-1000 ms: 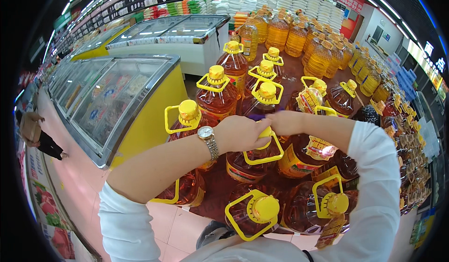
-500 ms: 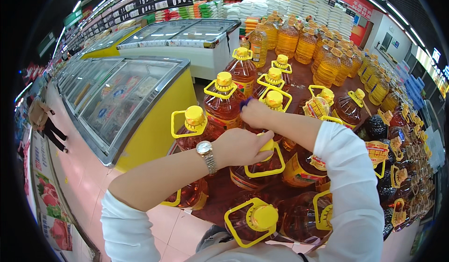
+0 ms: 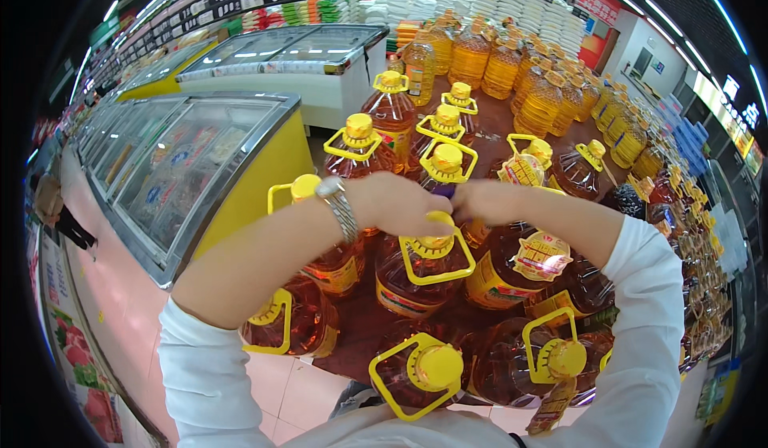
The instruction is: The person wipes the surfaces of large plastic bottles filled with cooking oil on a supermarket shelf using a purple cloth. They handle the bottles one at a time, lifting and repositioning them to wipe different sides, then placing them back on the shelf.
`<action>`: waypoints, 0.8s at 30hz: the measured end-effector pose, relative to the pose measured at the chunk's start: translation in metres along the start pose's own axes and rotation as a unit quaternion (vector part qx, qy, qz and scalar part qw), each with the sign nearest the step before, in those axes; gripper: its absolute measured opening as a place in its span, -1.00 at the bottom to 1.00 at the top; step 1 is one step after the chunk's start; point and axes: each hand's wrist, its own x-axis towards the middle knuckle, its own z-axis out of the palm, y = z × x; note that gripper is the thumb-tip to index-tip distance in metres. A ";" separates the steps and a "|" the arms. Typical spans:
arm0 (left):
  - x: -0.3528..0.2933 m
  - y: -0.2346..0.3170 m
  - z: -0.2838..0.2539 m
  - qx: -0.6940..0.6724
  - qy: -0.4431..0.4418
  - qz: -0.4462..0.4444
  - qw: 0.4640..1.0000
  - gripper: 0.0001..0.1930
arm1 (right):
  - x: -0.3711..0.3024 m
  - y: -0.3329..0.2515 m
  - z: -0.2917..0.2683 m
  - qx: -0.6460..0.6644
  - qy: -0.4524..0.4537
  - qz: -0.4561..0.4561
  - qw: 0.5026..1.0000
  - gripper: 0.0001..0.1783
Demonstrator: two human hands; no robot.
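Observation:
My left hand (image 3: 400,205), with a silver watch on the wrist, has its fingers curled at the far side of a yellow cap (image 3: 437,245) on a large oil bottle (image 3: 412,276). Motion blurs it, and what its fingers hold is hidden. From the right, my right hand (image 3: 485,203) meets it, its fingers closed on a small purple cloth (image 3: 442,190). A loop-shaped yellow handle (image 3: 436,278) tilts up beside the cap. Further amber bottles with yellow caps stand close around, including one (image 3: 434,366) nearest my body.
The bottles stand on a dark red surface (image 3: 352,352). Paler oil jugs (image 3: 472,56) crowd its far end. Glass-topped freezers (image 3: 200,152) line the left, with a person (image 3: 60,208) beyond them. Sacks (image 3: 416,4) are stacked at the back.
My right hand has drawn back to the right with the purple cloth. The left hand has slid from the cap's near side to its far side, bringing the hands together.

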 end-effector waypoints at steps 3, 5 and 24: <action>0.033 -0.034 -0.020 0.113 0.072 -0.020 0.991 -0.61 | -0.018 -0.006 0.004 -0.008 -0.207 0.105 0.973 -0.81; 0.060 -0.050 -0.022 0.170 0.187 -0.013 0.967 -0.62 | -0.030 -0.003 -0.023 -0.016 -0.149 0.094 0.984 -0.78; 0.102 -0.059 0.005 0.100 0.127 -0.095 0.982 -0.58 | 0.010 -0.046 -0.008 0.114 -0.004 0.358 0.927 -0.75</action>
